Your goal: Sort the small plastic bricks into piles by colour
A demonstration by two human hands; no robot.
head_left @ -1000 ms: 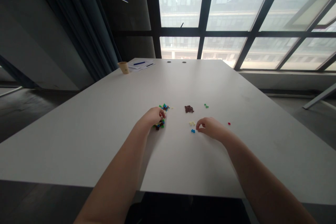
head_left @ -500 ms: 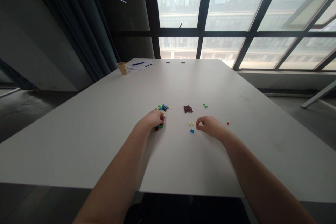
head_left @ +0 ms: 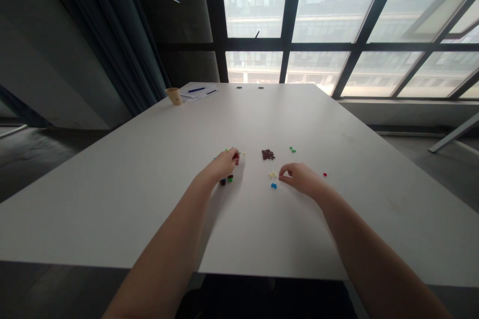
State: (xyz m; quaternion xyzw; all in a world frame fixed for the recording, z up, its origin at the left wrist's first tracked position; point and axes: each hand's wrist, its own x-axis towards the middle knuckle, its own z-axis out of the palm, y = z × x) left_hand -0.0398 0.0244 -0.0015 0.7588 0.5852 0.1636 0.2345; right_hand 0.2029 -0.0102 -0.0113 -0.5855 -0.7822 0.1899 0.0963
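My left hand (head_left: 226, 163) is over a mixed heap of small coloured pieces, its fingers curled together. Whatever they hold is hidden, and the hand covers most of the heap. Below its palm lie a few brown, blue and green pieces (head_left: 226, 179). Resting low over the table, my right hand (head_left: 298, 174) has thumb and fingertips pinched; I cannot make out anything in them. Just left of those fingertips are pale yellow pieces (head_left: 272, 175), with blue pieces (head_left: 274, 186) nearer to me. A cluster of brown pieces (head_left: 267, 154) lies between and beyond the hands.
Green pieces (head_left: 292, 149) lie beyond my right hand, and a red piece (head_left: 325, 174) is to its right. At the far left of the white table (head_left: 262, 119) stand a paper cup (head_left: 173, 96) and papers (head_left: 197, 92) with pens. Windows line the far side.
My left hand has moved forward, away from me, from the near pieces onto the farther part of the mixed heap. My right hand has stayed nearly still.
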